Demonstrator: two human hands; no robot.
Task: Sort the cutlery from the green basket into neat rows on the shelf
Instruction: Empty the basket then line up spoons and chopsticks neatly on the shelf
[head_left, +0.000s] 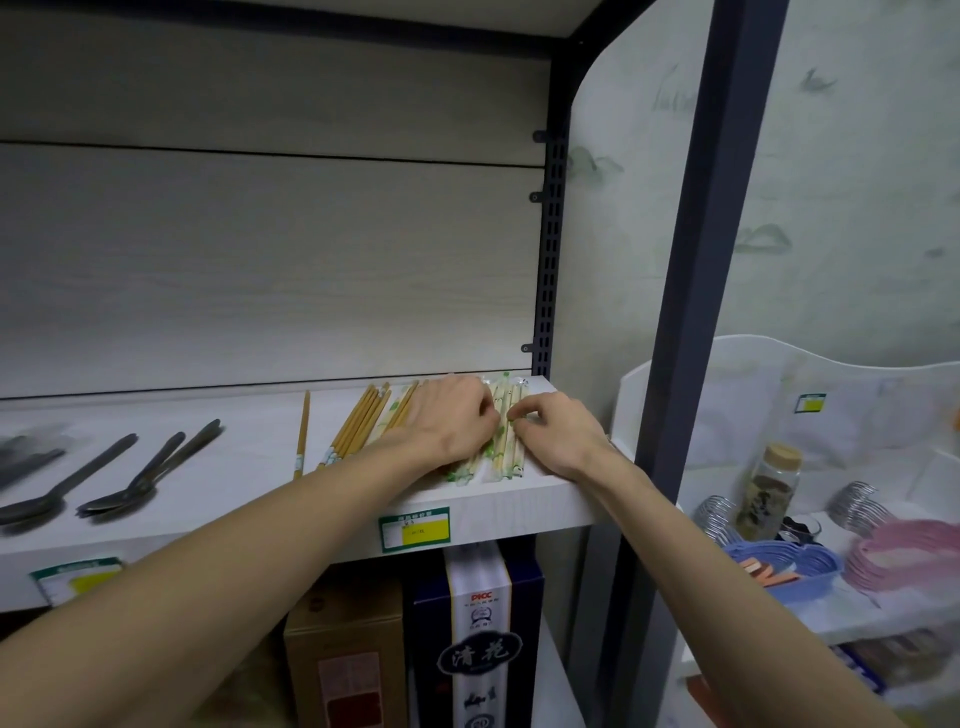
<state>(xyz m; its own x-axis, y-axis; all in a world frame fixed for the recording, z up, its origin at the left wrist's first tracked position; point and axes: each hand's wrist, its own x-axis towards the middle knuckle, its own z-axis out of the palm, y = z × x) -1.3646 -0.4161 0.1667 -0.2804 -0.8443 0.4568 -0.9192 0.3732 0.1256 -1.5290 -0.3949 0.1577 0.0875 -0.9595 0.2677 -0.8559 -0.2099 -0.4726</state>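
On the white shelf (519, 499), at its right end, lie wrapped disposable chopsticks (503, 441) with green print. My left hand (447, 421) rests over them with curled fingers touching the wrappers. My right hand (556, 431) pinches a wrapper at its middle with thumb and forefinger. Left of my hands lies a row of brown wooden chopsticks (358, 421), and one single pair (302, 436) further left. Dark metal spoons (130, 483) lie on the shelf's left part. The green basket is not in view.
A dark metal post (696, 312) bounds the shelf on the right. Boxes (478, 639) stand on the level below. Right of the post a white rack holds a glass jar (769, 493), a blue tray (784, 566) and pink items (904, 561). Price tags (414, 529) hang on the shelf edge.
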